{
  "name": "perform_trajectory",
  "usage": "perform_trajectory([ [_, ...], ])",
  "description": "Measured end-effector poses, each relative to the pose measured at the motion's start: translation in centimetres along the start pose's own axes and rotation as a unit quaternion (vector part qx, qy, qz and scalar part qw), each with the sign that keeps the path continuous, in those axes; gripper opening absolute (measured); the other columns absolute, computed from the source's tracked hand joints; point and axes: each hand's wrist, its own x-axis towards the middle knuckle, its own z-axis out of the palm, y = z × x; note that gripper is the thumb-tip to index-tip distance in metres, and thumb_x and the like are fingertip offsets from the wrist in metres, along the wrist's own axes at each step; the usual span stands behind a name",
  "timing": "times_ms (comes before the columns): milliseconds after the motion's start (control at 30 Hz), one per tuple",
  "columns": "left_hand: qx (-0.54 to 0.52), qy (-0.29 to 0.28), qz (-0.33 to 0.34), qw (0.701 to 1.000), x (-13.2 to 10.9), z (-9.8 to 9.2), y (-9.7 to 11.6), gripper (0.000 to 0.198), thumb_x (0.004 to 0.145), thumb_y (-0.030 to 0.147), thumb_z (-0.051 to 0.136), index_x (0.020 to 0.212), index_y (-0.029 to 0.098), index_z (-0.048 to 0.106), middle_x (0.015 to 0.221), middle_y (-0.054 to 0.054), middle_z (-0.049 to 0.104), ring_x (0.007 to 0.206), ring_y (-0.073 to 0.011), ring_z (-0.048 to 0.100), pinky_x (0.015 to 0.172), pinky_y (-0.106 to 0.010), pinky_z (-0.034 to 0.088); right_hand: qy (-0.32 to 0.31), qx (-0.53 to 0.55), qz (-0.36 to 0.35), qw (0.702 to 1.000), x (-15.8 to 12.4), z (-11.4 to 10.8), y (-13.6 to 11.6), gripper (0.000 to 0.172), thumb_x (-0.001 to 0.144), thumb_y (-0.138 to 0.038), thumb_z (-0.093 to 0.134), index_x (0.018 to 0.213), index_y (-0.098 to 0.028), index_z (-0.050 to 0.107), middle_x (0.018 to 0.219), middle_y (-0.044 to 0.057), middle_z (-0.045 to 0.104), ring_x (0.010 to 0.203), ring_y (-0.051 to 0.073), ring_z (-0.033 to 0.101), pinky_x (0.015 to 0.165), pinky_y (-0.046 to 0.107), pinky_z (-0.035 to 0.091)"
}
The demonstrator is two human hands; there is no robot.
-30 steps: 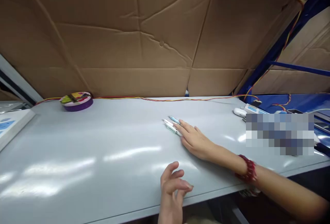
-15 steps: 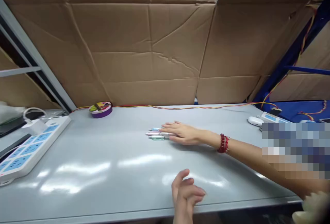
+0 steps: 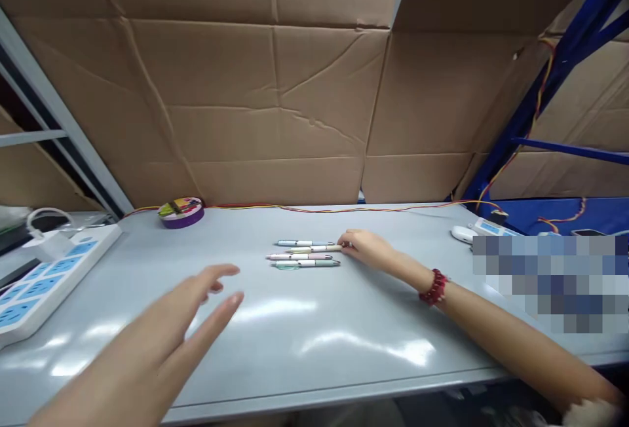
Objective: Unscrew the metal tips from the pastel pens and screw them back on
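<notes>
Several pens lie side by side on the grey table: a blue one (image 3: 299, 243) at the back, then a yellow one (image 3: 312, 249), a pink one (image 3: 299, 257) and a green one (image 3: 309, 263) in front. My right hand (image 3: 366, 248), with a red beaded bracelet at its wrist, has its fingers closed on the right end of the yellow pen. To the left of the pens and nearer to me, my left hand (image 3: 181, 315) hangs above the table with thumb and fingers apart, holding nothing.
A power strip (image 3: 49, 283) lies at the left edge of the table (image 3: 236, 381). At the back left is a round purple box (image 3: 181, 213). Red and yellow wires run along the cardboard wall (image 3: 221, 132). A white mouse-like object (image 3: 462, 235) is at the back right.
My left hand has swung to the left and forward over the table. The right hand, flat over the pens before, now pinches the yellow pen's end. The view has shifted slightly right.
</notes>
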Motion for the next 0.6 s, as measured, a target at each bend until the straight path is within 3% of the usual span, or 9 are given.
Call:
perform_trajectory([
  [33, 0.015, -0.013, -0.009, 1.0, 1.3, -0.4, 0.5, 0.04, 0.086, 0.053, 0.048, 0.12, 0.033, 0.054, 0.106, -0.005, 0.065, 0.095, -0.0331, 0.062, 0.078, -0.045, 0.051, 0.001, 0.001, -0.005, 1.0, 0.3, 0.0, -0.4, 0.026, 0.091, -0.03, 0.053, 0.113, -0.017, 0.055, 0.114, 0.007, 0.058, 0.093, 0.018, 0.06, 0.078, 0.038, 0.051],
  [67, 0.035, -0.068, 0.001, 0.997, 2.8, -0.6, 1.1, 0.045, 0.087, 0.056, 0.045, 0.125, 0.034, 0.048, 0.119, -0.004, 0.059, 0.105, -0.0323, 0.058, 0.082, -0.044, 0.049, 0.005, 0.003, -0.011, 1.0, 0.5, 0.0, -0.9, 0.026, 0.091, -0.03, 0.053, 0.113, -0.017, 0.055, 0.114, 0.007, 0.058, 0.093, 0.018, 0.06, 0.078, 0.038, 0.051],
  [133, 0.028, -0.184, 0.1, 0.977, 5.7, 0.0, 2.1, 0.055, 0.088, 0.057, 0.043, 0.137, 0.033, 0.032, 0.139, -0.003, 0.041, 0.12, -0.0302, 0.047, 0.086, -0.038, 0.049, 0.022, 0.006, -0.019, 1.0, 0.9, -0.1, -1.8, 0.026, 0.091, -0.03, 0.053, 0.114, -0.017, 0.055, 0.114, 0.007, 0.058, 0.094, 0.018, 0.06, 0.079, 0.038, 0.051],
  [167, 0.019, -0.209, 0.126, 0.97, 7.1, 0.8, 2.3, 0.06, 0.087, 0.057, 0.045, 0.14, 0.036, 0.026, 0.144, 0.0, 0.034, 0.125, -0.0276, 0.042, 0.091, -0.035, 0.046, 0.036, 0.007, -0.02, 0.999, 1.0, -0.2, -2.1, 0.026, 0.091, -0.03, 0.053, 0.114, -0.018, 0.055, 0.115, 0.007, 0.057, 0.094, 0.018, 0.06, 0.079, 0.039, 0.051],
  [233, 0.022, -0.222, 0.138, 0.965, 9.1, 3.0, 2.0, 0.068, 0.084, 0.057, 0.051, 0.142, 0.032, 0.023, 0.147, -0.004, 0.027, 0.129, -0.0302, 0.035, 0.094, -0.038, 0.044, 0.068, 0.012, -0.022, 0.997, 1.3, -0.2, -2.7, 0.027, 0.091, -0.03, 0.052, 0.115, -0.018, 0.054, 0.117, 0.007, 0.056, 0.096, 0.019, 0.059, 0.081, 0.039, 0.05],
  [300, 0.046, -0.206, 0.129, 0.969, 10.3, 5.8, 0.9, 0.075, 0.083, 0.058, 0.051, 0.142, 0.021, 0.026, 0.149, -0.014, 0.019, 0.134, -0.0414, 0.015, 0.098, -0.055, 0.032, 0.089, 0.019, -0.039, 0.995, 1.6, 0.1, -3.0, 0.028, 0.091, -0.03, 0.052, 0.116, -0.018, 0.053, 0.118, 0.008, 0.056, 0.098, 0.019, 0.059, 0.082, 0.04, 0.05],
  [367, 0.064, -0.196, 0.13, 0.97, 10.7, 8.2, -0.6, 0.073, 0.085, 0.058, 0.047, 0.141, 0.015, 0.029, 0.15, -0.016, 0.016, 0.134, -0.0439, 0.004, 0.102, -0.061, 0.017, 0.095, 0.025, -0.068, 0.993, 1.6, 0.6, -3.3, 0.029, 0.091, -0.03, 0.053, 0.117, -0.018, 0.053, 0.119, 0.008, 0.055, 0.099, 0.02, 0.058, 0.082, 0.041, 0.05],
  [467, 0.075, -0.221, 0.138, 0.963, 10.4, 10.2, -2.4, 0.064, 0.092, 0.054, 0.037, 0.142, 0.016, 0.028, 0.147, -0.014, 0.026, 0.135, -0.0371, 0.017, 0.106, -0.053, 0.022, 0.093, 0.027, -0.107, 0.99, 0.6, 1.6, -3.9, 0.029, 0.091, -0.03, 0.053, 0.117, -0.018, 0.053, 0.121, 0.008, 0.055, 0.1, 0.02, 0.058, 0.084, 0.042, 0.049],
  [600, 0.092, -0.241, 0.142, 0.956, 7.6, 10.6, -3.2, 0.057, 0.093, 0.045, 0.038, 0.143, 0.02, 0.026, 0.149, -0.014, 0.019, 0.135, -0.0356, 0.019, 0.104, -0.052, 0.028, 0.077, 0.023, -0.138, 0.987, -2.3, 2.5, -4.5, 0.036, 0.091, -0.027, 0.052, 0.125, -0.019, 0.048, 0.132, 0.01, 0.047, 0.116, 0.025, 0.05, 0.093, 0.048, 0.043],
])
